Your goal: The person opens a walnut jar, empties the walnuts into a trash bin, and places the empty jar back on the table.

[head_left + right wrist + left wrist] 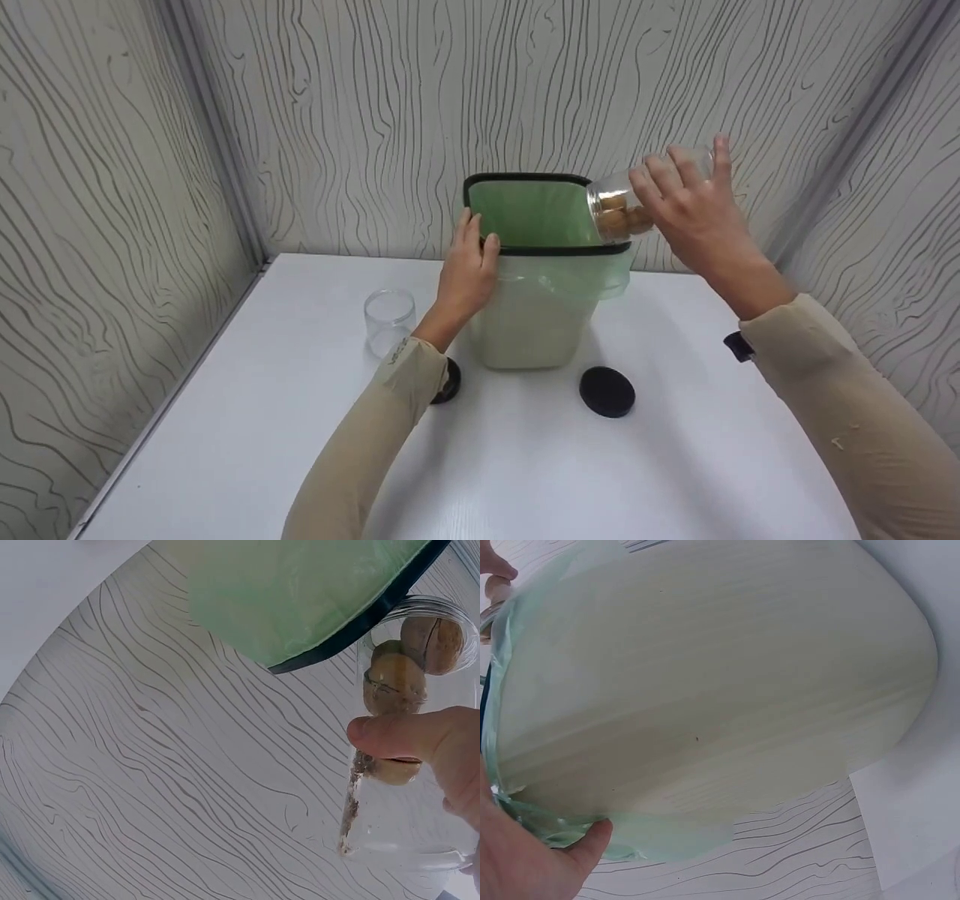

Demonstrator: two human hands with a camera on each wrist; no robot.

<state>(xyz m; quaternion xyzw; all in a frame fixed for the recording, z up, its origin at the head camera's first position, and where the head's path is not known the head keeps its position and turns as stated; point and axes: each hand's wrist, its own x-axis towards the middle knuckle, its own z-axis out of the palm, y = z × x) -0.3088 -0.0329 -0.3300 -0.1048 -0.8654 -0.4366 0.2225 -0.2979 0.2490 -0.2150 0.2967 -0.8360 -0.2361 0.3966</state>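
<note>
A trash bin with a pale body, a black rim and a green liner bag stands upright on the table. My left hand grips its rim at the left side; in the left wrist view the thumb lies against the overhanging bag. My right hand holds a clear jar tipped sideways, its mouth over the bin's right rim. Several walnuts are inside the jar, gathered toward the mouth, and brown crumbs cling along its wall. The bottom of the bin's inside is hidden.
Left of the bin, a second clear jar stands open on the white table. One black lid lies in front of the bin; another black lid is partly behind my left sleeve. A wood-patterned wall rises behind.
</note>
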